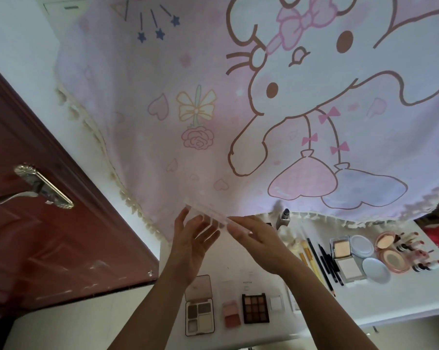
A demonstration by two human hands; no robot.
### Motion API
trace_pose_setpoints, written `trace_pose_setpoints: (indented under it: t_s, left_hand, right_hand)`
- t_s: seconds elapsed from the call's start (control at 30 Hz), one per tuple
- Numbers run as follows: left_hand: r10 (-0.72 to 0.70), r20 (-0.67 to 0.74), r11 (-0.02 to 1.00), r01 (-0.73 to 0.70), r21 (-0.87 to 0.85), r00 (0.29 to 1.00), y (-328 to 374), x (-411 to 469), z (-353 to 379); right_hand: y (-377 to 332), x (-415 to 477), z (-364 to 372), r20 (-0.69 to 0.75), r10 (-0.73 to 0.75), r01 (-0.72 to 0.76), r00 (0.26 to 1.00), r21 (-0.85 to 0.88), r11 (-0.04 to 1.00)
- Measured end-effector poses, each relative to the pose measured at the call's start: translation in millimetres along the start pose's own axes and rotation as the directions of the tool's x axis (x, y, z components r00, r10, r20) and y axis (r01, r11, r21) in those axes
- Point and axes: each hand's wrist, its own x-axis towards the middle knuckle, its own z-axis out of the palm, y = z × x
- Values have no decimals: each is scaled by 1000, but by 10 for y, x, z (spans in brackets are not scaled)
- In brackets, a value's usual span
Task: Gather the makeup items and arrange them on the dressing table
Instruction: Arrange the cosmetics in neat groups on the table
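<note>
— Progress looks good: our four palettes, the eyeshadow quad (199, 315) first, sit in a row at six o'clock on the dressing table (390, 294).

— And at three o'clock we have the pencils (324, 263), the compacts (349, 258) and the lipsticks (420, 253) grouped.

— What's left?

— The clear case (208, 214) we hold up at centre. Our left hand (192, 245) is spread, fingertips under it; our right hand (253, 237) grips its other end from above. It still needs placing.

— Anything else?

— A dark-capped bottle (283, 218) stands alone at the back.
</note>
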Motion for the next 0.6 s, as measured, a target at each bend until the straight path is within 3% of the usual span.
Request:
trace_pose_setpoints:
  t_s: [0.1,0.27,0.6]
  left_hand:
    - [0,23,999,-1,33,1000,12,-2,15]
    - [-19,87,992,8,130,996,9,-39,62]
    - [-21,145,988,-2,156,989,-9,-6,95]
  right_hand:
    - [-20,5,-4,100,67,-77,993,98,992]
    - [-9,-3,-1,131,61,-71,990,74,995]
    - [19,27,36,236,105,-137,966,123,983]
